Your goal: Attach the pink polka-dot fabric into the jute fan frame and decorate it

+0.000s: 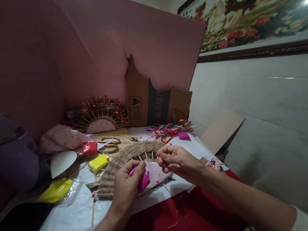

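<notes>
My left hand (127,184) is closed around a lump of magenta clay (144,180) in a clear plastic wrapper (156,174). My right hand (177,160) pinches the wrapper's upper edge with fingertips together. Both hands hover just over a woven straw half-ring (120,162) with thin wooden sticks poking from its inner edge, lying on a white sheet (68,219).
Yellow clay packs (99,162) (55,190), a red pack (90,148), a white half-disc (61,162), scissors (110,144) and a tangle of coloured strips (170,130) lie around. A finished beaded fan (99,113) and a cardboard box (152,104) lean on the pink wall. Purple pot (4,152) at left.
</notes>
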### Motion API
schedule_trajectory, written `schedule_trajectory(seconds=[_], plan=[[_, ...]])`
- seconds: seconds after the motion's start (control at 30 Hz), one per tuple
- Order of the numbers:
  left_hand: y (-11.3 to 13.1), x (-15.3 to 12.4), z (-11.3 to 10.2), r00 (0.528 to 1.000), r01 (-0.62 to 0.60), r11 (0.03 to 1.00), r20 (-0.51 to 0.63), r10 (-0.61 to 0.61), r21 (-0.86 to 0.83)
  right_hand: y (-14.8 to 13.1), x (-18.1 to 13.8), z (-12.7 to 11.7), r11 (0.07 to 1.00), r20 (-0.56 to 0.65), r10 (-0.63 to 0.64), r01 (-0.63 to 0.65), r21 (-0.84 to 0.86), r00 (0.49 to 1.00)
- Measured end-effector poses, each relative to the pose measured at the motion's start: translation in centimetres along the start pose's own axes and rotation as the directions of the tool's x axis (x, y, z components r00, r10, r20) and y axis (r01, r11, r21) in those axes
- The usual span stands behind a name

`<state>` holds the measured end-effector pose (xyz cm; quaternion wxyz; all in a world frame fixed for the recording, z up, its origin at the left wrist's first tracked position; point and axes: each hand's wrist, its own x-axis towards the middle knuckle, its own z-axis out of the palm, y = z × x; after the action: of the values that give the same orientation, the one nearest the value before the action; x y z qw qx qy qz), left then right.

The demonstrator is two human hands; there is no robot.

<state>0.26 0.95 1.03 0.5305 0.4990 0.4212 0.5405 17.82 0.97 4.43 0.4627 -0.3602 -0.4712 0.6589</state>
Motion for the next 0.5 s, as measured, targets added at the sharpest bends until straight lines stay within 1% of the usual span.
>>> schedule_trajectory(seconds=[0.1, 0.2, 0.33, 0.43, 0.5], plan=[[-0.4, 0.1, 0.0, 1.0, -0.023, 1.0, 0.015, 0.023, 0.015, -0.5, 0.3, 0.2, 0.999, -0.029, -0.032, 0.031, -0.039, 0.999], [-0.7, 0.1, 0.0, 1.0, -0.021, 0.999, 0.021, 0.02, 0.027, -1.1, 1.3, 0.2, 0.99, -0.003, -0.073, 0.072, -0.121, 0.997], [-0.6, 0.0, 0.1, 1.0, -0.019, 1.0, 0.015, 0.019, 0.025, -2.2, 3.3, 0.2, 0.965, 0.009, -0.114, 0.113, -0.237, 0.993], [-0.5, 0.0, 0.1, 0.999, -0.039, 0.998, 0.008, 0.038, 0.045, -2.8, 5.1, 0.3, 0.964, -0.006, -0.123, 0.117, -0.24, 0.992], [-0.5, 0.0, 0.1, 0.999, -0.054, 0.996, 0.003, 0.054, 0.075, -3.0, 6.4, 0.5, 0.953, -0.024, -0.14, 0.128, -0.274, 0.99]])
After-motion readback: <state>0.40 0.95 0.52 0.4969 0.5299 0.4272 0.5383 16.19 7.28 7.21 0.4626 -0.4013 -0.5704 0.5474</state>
